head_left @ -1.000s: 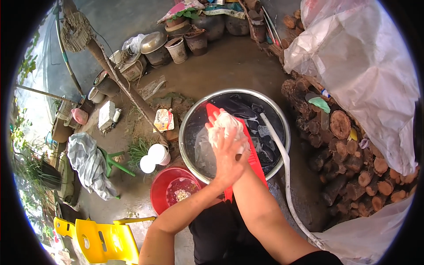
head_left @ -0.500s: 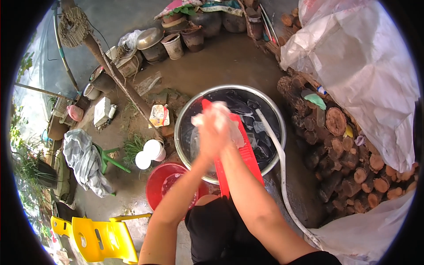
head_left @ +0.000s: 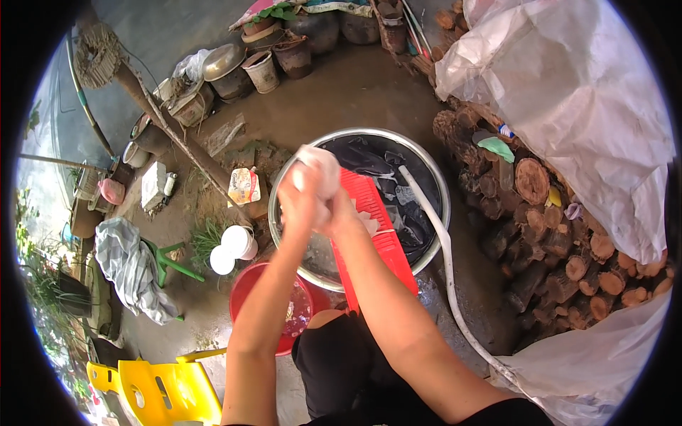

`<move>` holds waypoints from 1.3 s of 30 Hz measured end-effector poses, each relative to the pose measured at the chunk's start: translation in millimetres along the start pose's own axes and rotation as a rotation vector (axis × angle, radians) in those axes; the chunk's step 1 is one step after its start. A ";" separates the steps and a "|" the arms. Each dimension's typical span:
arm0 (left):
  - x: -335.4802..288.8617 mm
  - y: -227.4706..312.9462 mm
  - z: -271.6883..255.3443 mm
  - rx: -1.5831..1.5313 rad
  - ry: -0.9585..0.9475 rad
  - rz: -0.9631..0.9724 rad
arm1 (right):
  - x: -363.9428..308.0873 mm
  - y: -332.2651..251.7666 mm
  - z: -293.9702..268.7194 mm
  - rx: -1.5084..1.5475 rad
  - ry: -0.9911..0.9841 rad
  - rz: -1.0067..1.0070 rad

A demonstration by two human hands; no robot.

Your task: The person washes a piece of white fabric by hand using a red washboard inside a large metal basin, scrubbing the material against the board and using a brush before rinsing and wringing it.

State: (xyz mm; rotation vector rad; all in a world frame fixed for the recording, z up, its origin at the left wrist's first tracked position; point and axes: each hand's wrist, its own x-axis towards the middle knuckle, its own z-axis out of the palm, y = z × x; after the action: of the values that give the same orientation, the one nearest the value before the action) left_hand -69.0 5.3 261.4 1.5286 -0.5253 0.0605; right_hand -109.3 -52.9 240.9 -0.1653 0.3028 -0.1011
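Observation:
Both of my hands are closed on a bunched-up white cloth [head_left: 321, 169], which they squeeze between them above the left side of a large metal basin [head_left: 445, 199]. My left hand [head_left: 297, 193] wraps its left side, and my right hand [head_left: 339, 214] grips its lower right part. A red washboard [head_left: 387, 252] slants out of the basin toward my lap, with a small part of pale cloth lying on its ridges beside my right wrist. Dark wet cloth [head_left: 362, 156] soaks in the basin. The end of a white hose [head_left: 446, 266] hangs over the basin's right side.
A red basin [head_left: 236, 302] stands left of my knees, near a white tub [head_left: 241, 241]. Further left are a yellow chair [head_left: 167, 390] and a green stool [head_left: 167, 263] with a striped cloth. Stacked logs [head_left: 533, 181] under plastic sheeting [head_left: 554, 92] line the right side.
My hands have lifted the white cloth up and left, off the washboard, and now grip it in a bunch. The whole view has shifted slightly.

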 end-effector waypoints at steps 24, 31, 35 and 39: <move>31.5 3.2 -25.0 -0.012 -0.012 -0.179 | -2.1 34.9 18.1 -0.224 -0.146 -0.209; -55.9 -4.8 11.5 0.511 -0.196 0.148 | 38.6 11.5 -30.4 -0.297 -0.089 -0.336; 45.2 -13.7 -29.9 0.319 0.063 -0.076 | 27.5 19.8 -9.7 -0.428 -0.323 -0.215; 53.9 11.7 -35.9 0.241 0.077 -0.060 | 7.8 28.1 14.7 -0.553 0.191 -0.423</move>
State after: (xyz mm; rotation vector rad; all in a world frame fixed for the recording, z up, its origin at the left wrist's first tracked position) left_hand -15.0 25.1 293.5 1.7685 -0.4214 0.1402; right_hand -95.3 -24.2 247.5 -0.7720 0.4788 -0.4547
